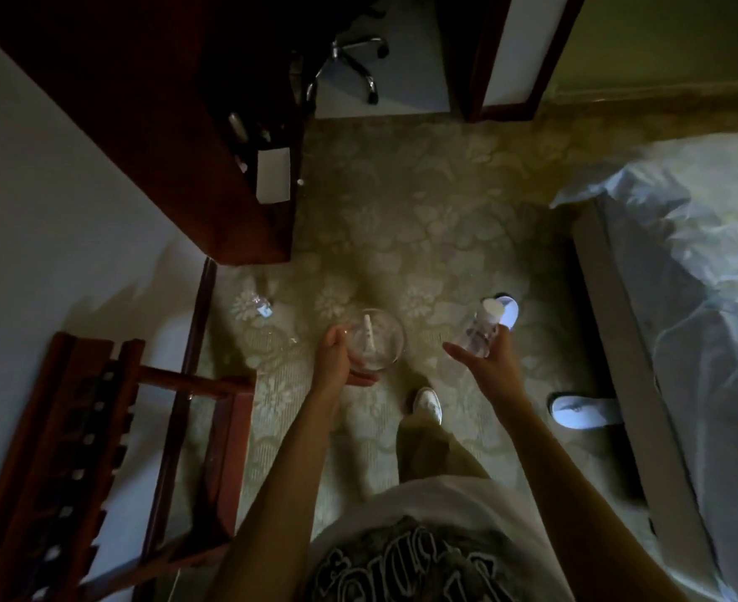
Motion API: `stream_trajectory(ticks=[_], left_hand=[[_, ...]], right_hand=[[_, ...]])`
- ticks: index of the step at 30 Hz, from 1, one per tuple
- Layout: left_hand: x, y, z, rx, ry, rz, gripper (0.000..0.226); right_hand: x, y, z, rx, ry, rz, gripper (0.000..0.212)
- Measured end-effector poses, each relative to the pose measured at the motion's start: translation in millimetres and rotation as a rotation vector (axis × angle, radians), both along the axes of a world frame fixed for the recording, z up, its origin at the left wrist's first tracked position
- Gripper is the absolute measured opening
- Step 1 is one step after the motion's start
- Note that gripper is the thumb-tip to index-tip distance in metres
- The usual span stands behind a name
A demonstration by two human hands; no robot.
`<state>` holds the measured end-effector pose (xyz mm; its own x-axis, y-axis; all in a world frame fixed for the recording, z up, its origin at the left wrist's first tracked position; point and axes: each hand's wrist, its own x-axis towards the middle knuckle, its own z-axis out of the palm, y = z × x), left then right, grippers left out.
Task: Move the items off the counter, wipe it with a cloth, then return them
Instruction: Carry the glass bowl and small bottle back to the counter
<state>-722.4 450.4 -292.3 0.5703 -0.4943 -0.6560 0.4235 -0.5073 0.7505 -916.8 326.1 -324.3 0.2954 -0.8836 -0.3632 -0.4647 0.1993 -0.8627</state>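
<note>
Down near the middle of the frame, the left hand [341, 356] grips a clear glass bowl [375, 341] by its near rim, fingers curled round the edge and the thumb underneath. Inside the bowl lies a small white stick-like item [368, 334], too dim to tell what it is. Just to the right, the right hand [486, 362] holds a clear plastic bottle [480, 330] with a white cap, the bottle lying across the palm and tilted up toward the top of the frame; the forefinger sticks out to the left, the other fingers curl behind the bottle. Both hands are apart from each other, above a patterned carpet [423, 202].

To the left of the bowl, a second clear bottle [256, 304] lies on the carpet near the wall. The dark wooden counter [176, 123] fills the upper left, with a white card [273, 176] and some dim items on its right end. A wooden luggage rack [97, 449] sits lower left. At the right edge is a bed [684, 275], with white slippers [584, 410] beside its base. An office chair base [354, 67] shows at the top.
</note>
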Motion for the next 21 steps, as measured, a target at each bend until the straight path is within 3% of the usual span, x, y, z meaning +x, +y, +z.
stream_trajectory(ticks=[4, 9, 17, 21], left_hand=[[58, -94, 19, -0.008, -0.049, 0.052, 0.028], [143, -192, 39, -0.037, -0.082, 0.165, 0.033], [282, -329, 4, 0.058, -0.019, 0.253, 0.028], [371, -414, 21, 0.058, 0.008, 0.262, 0.024]], right_hand=[[73, -118, 23, -0.023, -0.032, 0.07, 0.082], [173, -237, 53, -0.097, -0.087, 0.198, 0.073], [316, -367, 22, 0.015, -0.049, 0.241, 0.074], [402, -458, 36, -0.018, -0.035, 0.29, 0.072]])
